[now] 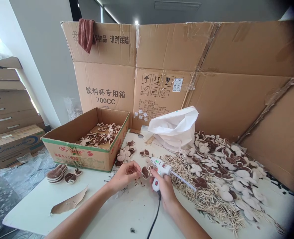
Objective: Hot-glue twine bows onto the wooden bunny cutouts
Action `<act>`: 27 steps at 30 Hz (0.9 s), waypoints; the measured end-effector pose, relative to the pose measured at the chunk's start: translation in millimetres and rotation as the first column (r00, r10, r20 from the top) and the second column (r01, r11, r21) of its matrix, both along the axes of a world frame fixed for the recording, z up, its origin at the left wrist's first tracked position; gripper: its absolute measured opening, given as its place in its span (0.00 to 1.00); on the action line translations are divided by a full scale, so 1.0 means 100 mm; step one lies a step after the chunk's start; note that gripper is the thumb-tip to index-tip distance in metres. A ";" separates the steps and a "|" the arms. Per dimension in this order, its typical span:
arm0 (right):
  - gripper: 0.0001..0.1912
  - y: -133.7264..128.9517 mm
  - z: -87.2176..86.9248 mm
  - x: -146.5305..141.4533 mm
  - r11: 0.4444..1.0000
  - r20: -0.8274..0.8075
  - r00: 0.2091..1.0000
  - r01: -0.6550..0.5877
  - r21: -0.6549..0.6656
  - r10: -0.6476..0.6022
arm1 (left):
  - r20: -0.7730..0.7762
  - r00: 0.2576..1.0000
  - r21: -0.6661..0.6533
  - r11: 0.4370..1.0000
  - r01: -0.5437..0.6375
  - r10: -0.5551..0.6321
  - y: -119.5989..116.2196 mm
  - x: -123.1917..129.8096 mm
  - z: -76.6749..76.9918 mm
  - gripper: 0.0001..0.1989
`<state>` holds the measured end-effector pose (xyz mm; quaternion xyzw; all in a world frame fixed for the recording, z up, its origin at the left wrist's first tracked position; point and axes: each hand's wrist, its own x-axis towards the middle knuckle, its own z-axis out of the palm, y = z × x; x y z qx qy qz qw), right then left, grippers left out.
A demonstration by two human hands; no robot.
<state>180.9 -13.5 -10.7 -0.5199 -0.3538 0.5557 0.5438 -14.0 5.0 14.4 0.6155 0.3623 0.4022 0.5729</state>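
Two bare hands work close together above a white table (pixel 37 212). The left hand's (pixel 124 177) fingers are closed, pinching a small brown-and-cream bow-shaped piece (pixel 145 172). The right hand's (pixel 163 191) fingers grip a white glue gun (pixel 161 167) (steady hands help), its nose just beside the piece.

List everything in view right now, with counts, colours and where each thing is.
hot glue gun: one, white with red switch, in right hand
glue stick: one, translucent, at the gun's back
power cord: one, black, trailing from the gun
two-lobed piece: one, brown and cream, at left fingertips
loose pieces: many, brown and cream, heaped right
twisted stems: many, cream, heaped front right
cardboard box: one, brown with green trim, holding more pieces, far left
plastic bag: one, white, far side
dried leaf: one, tan, table left
towel: one, reddish-brown, over carton flap
left hand: one, near table centre
right hand: one, gripping the gun
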 end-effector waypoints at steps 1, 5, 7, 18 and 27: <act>0.20 0.00 0.00 0.00 1.000 0.001 1.000 0.001 -0.001 -0.001 | -0.017 1.000 0.019 1.000 -0.013 0.013 0.01 0.00 -0.01 0.06; 0.19 0.00 -0.01 0.00 1.000 0.003 1.000 0.005 -0.008 -0.005 | -0.081 0.994 0.093 0.994 -0.060 0.067 0.03 -0.01 -0.06 0.04; 0.19 0.00 -0.01 0.00 1.000 0.004 1.000 0.000 -0.006 0.000 | -0.099 0.992 0.108 0.992 -0.064 0.075 0.03 -0.01 -0.08 0.04; 0.20 -0.01 -0.02 0.01 1.000 0.022 1.000 -0.005 -0.006 0.005 | -0.161 0.986 0.146 0.989 -0.022 0.045 0.01 -0.01 -0.09 0.05; 0.19 0.01 -0.03 0.00 1.000 0.030 0.999 -0.014 -0.001 0.014 | -0.152 0.987 0.165 0.986 -0.020 0.045 0.02 -0.01 -0.11 0.05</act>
